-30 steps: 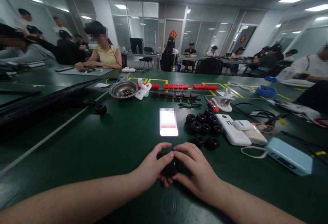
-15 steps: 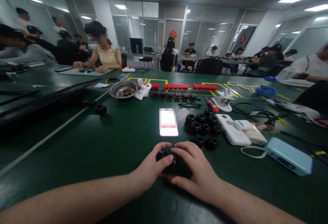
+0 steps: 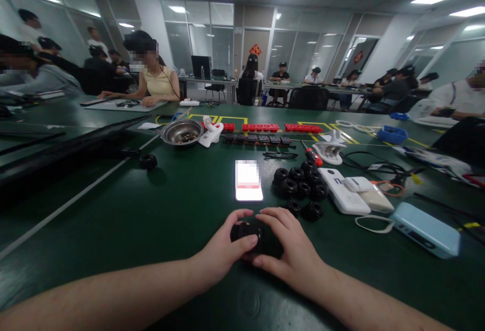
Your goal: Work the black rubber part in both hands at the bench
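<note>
the fingers of the left hand (image 3: 222, 252) and the right hand (image 3: 293, 255) curl inward and pinch a small black wheel (image 3: 253, 232) between them, the left thumb over its top and the right fingertips wrapped round its far side. gripping from both sides probably steadies it, low over the green table (image 3: 151, 209). the wheel sits enclosed between the two sets of fingertips. at twelve o'clock lies a lit phone (image 3: 248, 181), at one o'clock a cluster of spare wheels (image 3: 299, 182), at two o'clock a white power bank (image 3: 343, 189), and at eleven o'clock, well apart, a steel bowl (image 3: 182, 132).
</note>
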The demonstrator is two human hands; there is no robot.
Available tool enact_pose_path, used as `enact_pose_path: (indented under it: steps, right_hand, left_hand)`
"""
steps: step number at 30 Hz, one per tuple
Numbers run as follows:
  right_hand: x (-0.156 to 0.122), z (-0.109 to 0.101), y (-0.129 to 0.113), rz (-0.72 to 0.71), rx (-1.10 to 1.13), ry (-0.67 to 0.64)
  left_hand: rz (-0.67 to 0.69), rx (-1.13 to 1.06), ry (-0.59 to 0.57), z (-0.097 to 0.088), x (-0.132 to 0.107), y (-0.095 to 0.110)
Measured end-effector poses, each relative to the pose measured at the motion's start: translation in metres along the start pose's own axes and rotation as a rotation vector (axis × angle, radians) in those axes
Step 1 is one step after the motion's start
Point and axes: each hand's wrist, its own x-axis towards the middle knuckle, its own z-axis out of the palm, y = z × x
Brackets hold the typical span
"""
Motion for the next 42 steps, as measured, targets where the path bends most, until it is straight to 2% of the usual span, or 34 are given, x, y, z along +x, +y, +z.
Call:
enact_pose_path:
  steps: [3,8,14,21,26,30,33,39,42]
  right_hand:
    - [0.0014,0.0006,0.0009,-0.025,0.038,-0.008]
    - [-0.0010,0.0019,-0.0003,-0.108,0.012,-0.005]
    - [0.0018,-0.0033,-0.0038,0.000,0.068,-0.015]
    - [-0.0013,-0.0008,-0.0021,-0.149,0.024,0.003]
    - [0.0005,-0.0029,-0.0030,-0.003,0.045,-0.031]
    - [0.0007,-0.0026,-0.0018,-0.091,0.062,-0.034]
    - [0.0001,-0.0008,-0.0014,-0.157,-0.010,-0.021]
    - [0.0010,-0.0022,-0.0018,-0.094,-0.091,-0.025]
    - [-0.0006,-0.0016,-0.0021,-0.163,-0.084,0.015]
  left_hand:
    - [0.032,0.067,0.000,0.0004,-0.0028,0.0027]
    - [-0.071,-0.007,-0.011,0.0050,-0.0028,0.0045]
    - [0.020,0.072,-0.013,-0.0005,-0.0036,0.0039]
    - [-0.084,-0.032,-0.010,0.0035,-0.0009,0.0049]
    - [0.033,0.042,-0.025,-0.0003,-0.0040,0.0035]
    - [-0.016,0.023,-0.034,-0.0001,-0.0021,0.0024]
    - [-0.054,-0.025,-0.026,0.0016,0.0000,0.0005]
    - [0.057,0.020,-0.031,-0.0014,-0.0028,0.0000]
    - [0.029,0.049,-0.041,-0.0018,-0.0029,0.0005]
